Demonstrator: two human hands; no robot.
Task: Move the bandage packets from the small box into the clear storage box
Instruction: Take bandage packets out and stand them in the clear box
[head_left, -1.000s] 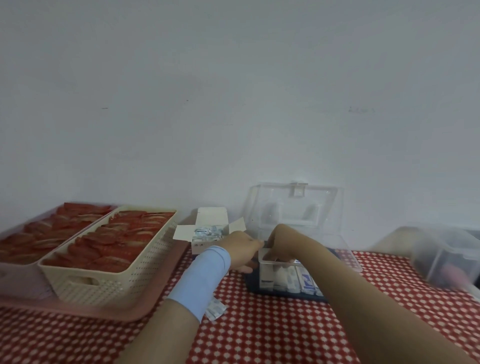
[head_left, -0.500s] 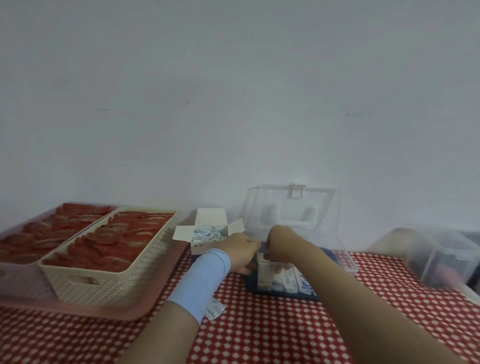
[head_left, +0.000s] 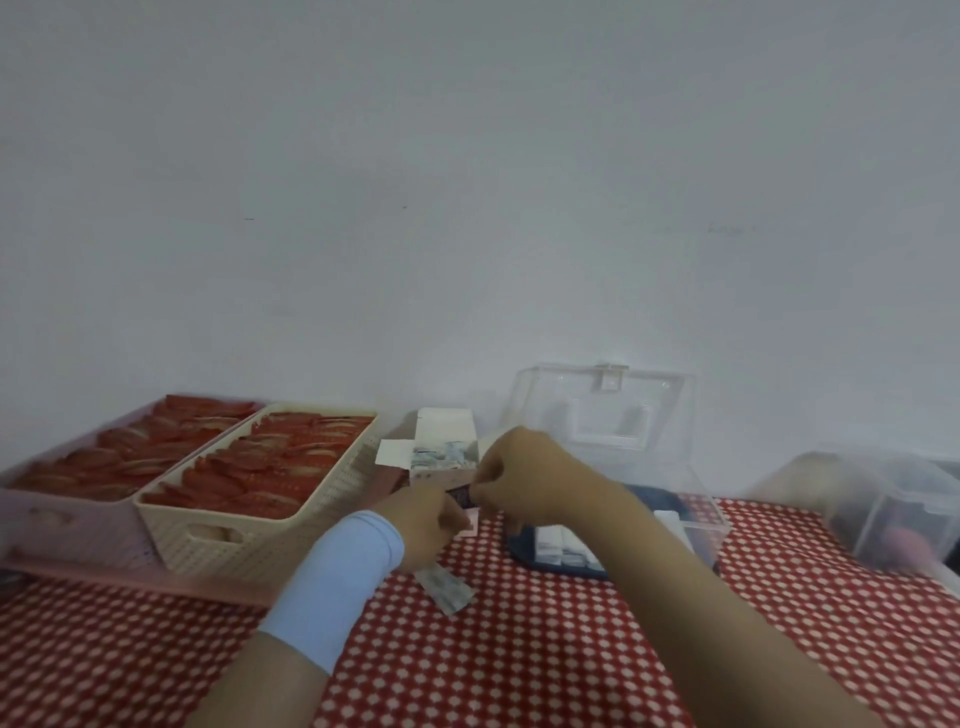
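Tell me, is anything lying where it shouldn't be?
Yes. One packet lies loose on the tablecloth beside the blue wristband, outside both the small box and the clear box.

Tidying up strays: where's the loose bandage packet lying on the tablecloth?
Head view, centre: the loose packet lies on the checked cloth, just below the left hand and left of the clear storage box.

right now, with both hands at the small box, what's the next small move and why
Probably lift a few packets out of the small box with the right hand: its curled fingers sit at the open top, the left hand is at the box's front, and the clear box stands open just to the right.
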